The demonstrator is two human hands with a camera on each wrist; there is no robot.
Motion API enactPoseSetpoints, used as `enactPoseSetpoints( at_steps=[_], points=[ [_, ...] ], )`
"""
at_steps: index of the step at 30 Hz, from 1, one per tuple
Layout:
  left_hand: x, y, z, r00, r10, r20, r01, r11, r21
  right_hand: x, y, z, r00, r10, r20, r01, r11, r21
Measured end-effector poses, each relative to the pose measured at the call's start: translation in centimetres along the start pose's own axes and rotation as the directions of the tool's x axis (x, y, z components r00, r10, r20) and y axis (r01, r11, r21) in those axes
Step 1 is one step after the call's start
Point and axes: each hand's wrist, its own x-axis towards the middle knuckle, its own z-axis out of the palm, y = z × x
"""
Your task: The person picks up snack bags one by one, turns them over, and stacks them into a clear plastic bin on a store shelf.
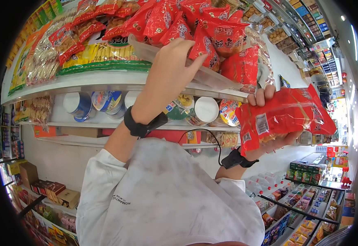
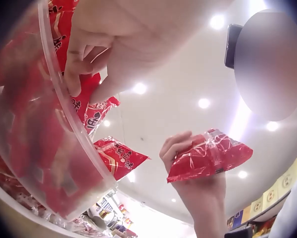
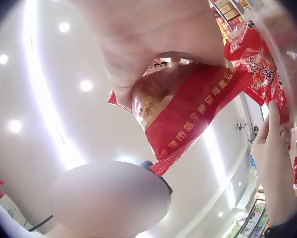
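At the upper shelf's (image 1: 93, 78) edge, L hand (image 1: 172, 61) reaches over a clear tub (image 1: 216, 80), fingers bent, touching red pkts (image 1: 228, 39) at its rim; can't tell if it has hold of one; off to its R, R hand (image 3: 161, 32) is curled firmly round a red bag (image 1: 287, 112), barcode showing in head view; bag's up in the air near tub's R end; yellow/green pkg (image 1: 105, 61) sits L of tub; lidded cups (image 1: 206, 108) on shelf below; red-capped bottles (image 1: 265, 183) lower R, well apart.
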Motion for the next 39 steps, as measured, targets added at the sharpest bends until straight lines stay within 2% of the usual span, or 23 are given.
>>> enactPoseSetpoints(
  at_steps=[2,3,4,6,7,10,14,17,21,22,25,28,30,31,34,39],
  points=[
    [0.2,0.5,-0.1,0.999,-0.042,0.024,0.043,0.998,-0.053,0.4,0.5,1.8,0.995,-0.030,-0.097,0.028,0.999,-0.027],
    [0.4,0.8,-0.1,0.997,-0.062,0.037,0.065,0.995,-0.081,0.8,0.8,2.5,0.981,-0.067,-0.184,0.046,0.992,-0.119],
    [0.6,1.0,-0.1,0.999,-0.050,0.021,0.052,0.993,-0.103,0.9,1.0,2.9,0.957,-0.111,-0.268,0.054,0.976,-0.212],
    [1.4,0.8,0.1,1.000,-0.022,-0.013,0.020,0.989,-0.147,0.6,0.1,1.8,0.934,-0.138,-0.329,0.052,0.965,-0.258],
    [1.6,0.6,0.4,0.999,0.003,-0.034,-0.008,0.990,-0.140,1.5,0.4,2.6,0.877,-0.272,-0.397,0.060,0.881,-0.469],
    [2.4,0.2,1.0,0.993,0.062,-0.105,-0.074,0.990,-0.121,3.0,-0.2,1.8,0.891,-0.328,-0.315,0.081,0.795,-0.601],
    [3.0,0.1,1.7,0.974,0.110,-0.196,-0.135,0.984,-0.117,6.7,-0.2,1.5,0.985,-0.130,-0.110,0.004,0.664,-0.748],
    [3.5,0.3,2.1,0.958,0.135,-0.254,-0.171,0.978,-0.123,8.9,0.9,1.8,1.000,0.015,0.011,-0.002,0.653,-0.758],
    [3.8,2.1,0.4,0.960,0.064,-0.273,-0.087,0.993,-0.074,10.2,2.1,0.9,0.997,0.014,0.080,0.059,0.550,-0.833],
    [3.9,2.3,0.2,0.954,0.102,-0.281,-0.124,0.990,-0.060,10.4,2.1,0.4,0.995,0.019,0.093,0.070,0.512,-0.856],
    [4.0,2.3,0.3,0.936,0.176,-0.304,-0.202,0.978,-0.058,10.6,2.4,0.0,0.999,-0.018,0.031,0.035,0.595,-0.803],
    [4.1,2.0,0.7,0.944,0.142,-0.297,-0.191,0.971,-0.141,10.9,2.1,-1.2,0.988,-0.074,0.133,0.152,0.495,-0.855],
    [4.0,2.9,0.0,0.963,0.072,-0.259,-0.128,0.970,-0.207,10.8,1.6,-1.6,0.978,-0.099,0.183,0.206,0.337,-0.919],
    [4.0,3.0,0.0,0.961,0.089,-0.261,-0.143,0.970,-0.198,10.6,1.5,-1.8,0.972,-0.108,0.209,0.230,0.253,-0.940],
    [3.8,2.8,0.4,0.958,0.136,-0.252,-0.188,0.962,-0.196,9.8,1.8,-2.4,0.969,-0.120,0.217,0.230,0.111,-0.967],
    [2.7,0.4,2.3,0.975,0.170,-0.144,-0.207,0.930,-0.302,8.9,2.7,-3.1,0.974,-0.217,0.069,0.131,0.288,-0.949]
  ],
)
